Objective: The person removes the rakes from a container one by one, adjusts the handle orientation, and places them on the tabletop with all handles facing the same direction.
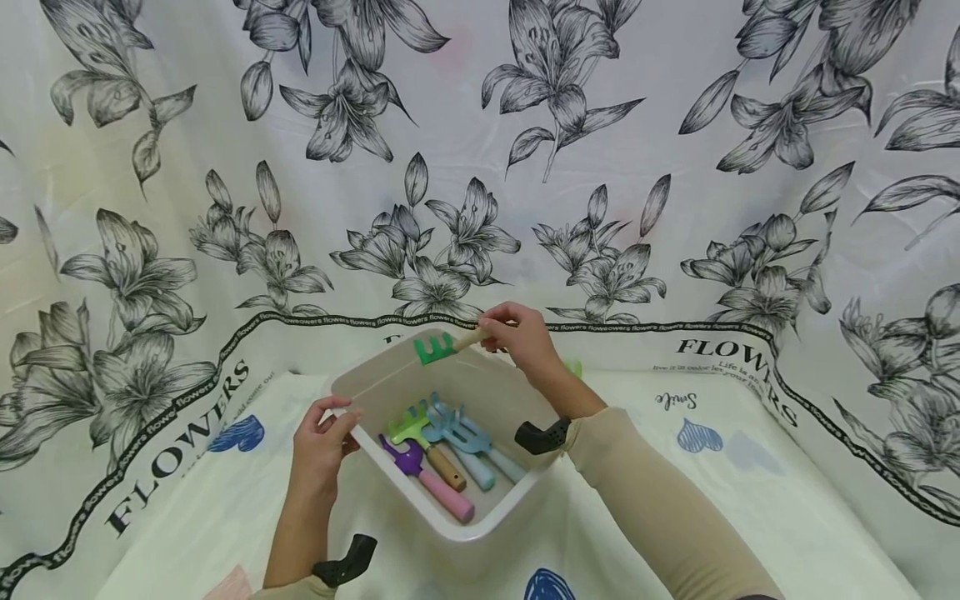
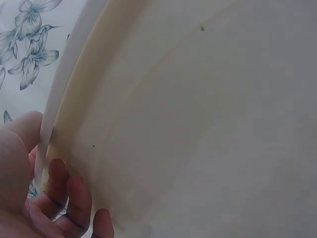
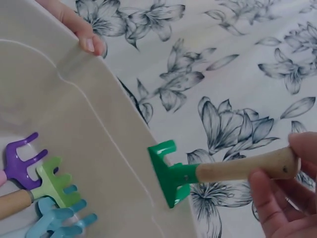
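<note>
My left hand (image 1: 321,446) holds the left rim of a pale plastic bin (image 1: 480,528), which looks tilted. In the left wrist view, the curled fingers (image 2: 79,201) lie against its wall. Above the bin's far rim, my right hand (image 1: 525,343) grips a small hand rake (image 1: 435,348) by the end of its wooden handle; its green tines face left. Inside the bin lie a purple fork with a pink handle (image 1: 447,497), a lime-green rake with a wooden handle (image 1: 444,467), and light-blue tools (image 1: 468,433) with blue handles, partly overlapping.
Behind the right forearm, a bit of something lime green (image 1: 574,367) shows beyond the bin. A pale cloth (image 1: 645,500) with printed hearts covers the surface. The flower-printed curtain (image 1: 450,108) rises at the back and sides. Each wrist carries a black mount (image 1: 542,437).
</note>
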A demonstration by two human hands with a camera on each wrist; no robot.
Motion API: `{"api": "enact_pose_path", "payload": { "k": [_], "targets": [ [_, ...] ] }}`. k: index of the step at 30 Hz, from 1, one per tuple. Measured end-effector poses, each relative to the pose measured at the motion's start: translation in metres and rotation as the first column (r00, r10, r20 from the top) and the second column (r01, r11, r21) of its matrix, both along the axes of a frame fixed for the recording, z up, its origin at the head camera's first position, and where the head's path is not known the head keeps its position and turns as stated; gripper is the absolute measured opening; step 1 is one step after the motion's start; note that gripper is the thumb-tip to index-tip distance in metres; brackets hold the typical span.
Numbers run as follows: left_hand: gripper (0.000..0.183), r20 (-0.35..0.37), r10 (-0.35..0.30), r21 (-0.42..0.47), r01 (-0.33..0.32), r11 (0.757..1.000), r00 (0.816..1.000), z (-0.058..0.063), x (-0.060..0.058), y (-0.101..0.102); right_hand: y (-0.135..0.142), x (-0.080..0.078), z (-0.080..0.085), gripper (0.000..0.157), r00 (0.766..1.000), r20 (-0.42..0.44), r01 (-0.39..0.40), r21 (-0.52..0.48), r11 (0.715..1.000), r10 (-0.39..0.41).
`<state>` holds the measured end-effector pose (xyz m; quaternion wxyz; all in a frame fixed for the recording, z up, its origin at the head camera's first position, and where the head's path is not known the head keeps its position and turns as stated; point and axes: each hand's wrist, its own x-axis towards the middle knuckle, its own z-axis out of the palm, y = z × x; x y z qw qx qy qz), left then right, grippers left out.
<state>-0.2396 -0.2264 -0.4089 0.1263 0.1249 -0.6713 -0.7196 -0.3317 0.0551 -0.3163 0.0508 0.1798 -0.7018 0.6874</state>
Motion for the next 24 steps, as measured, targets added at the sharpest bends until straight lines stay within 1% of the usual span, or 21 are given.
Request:
{"api": "enact_pose_path", "payload": {
  "k": [6, 9, 14, 17, 21, 24],
  "targets": [
    [0.033, -0.001, 0.000, -0.019, 0.000, 1.000, 1.000, 0.001, 0.000, 0.000, 0.013, 0.004, -0.009, 0.013, 0.998, -0.056, -0.015, -0.154, 0.988, 0.006],
    [0.033, 0.006, 0.006, -0.015, -0.006, 1.000, 1.000, 0.001, 0.001, 0.000, 0.020, 0.006, -0.012, 0.013, 0.998, -0.060, -0.037, -0.188, 0.981, 0.026],
    [0.031, 0.008, 0.011, -0.006, -0.011, 1.000, 1.000, 0.001, 0.001, 0.000, 0.032, 0.008, -0.011, 0.009, 0.997, -0.042, -0.071, -0.249, 0.966, 0.063],
    [0.031, 0.002, 0.002, 0.003, -0.002, 1.000, 1.000, 0.000, 0.001, -0.002, 0.039, 0.010, -0.012, 0.013, 0.998, -0.024, -0.065, -0.263, 0.962, 0.061],
    [0.031, -0.004, -0.006, 0.015, 0.007, 1.000, 1.000, 0.000, 0.001, -0.001, 0.049, 0.013, -0.013, 0.021, 1.000, -0.007, -0.023, -0.259, 0.966, 0.022],
    [0.030, -0.003, -0.003, 0.021, 0.003, 1.000, 1.000, -0.001, 0.002, 0.000, 0.055, 0.018, -0.015, 0.019, 1.000, -0.020, 0.011, -0.249, 0.968, -0.016]
  ]
}}
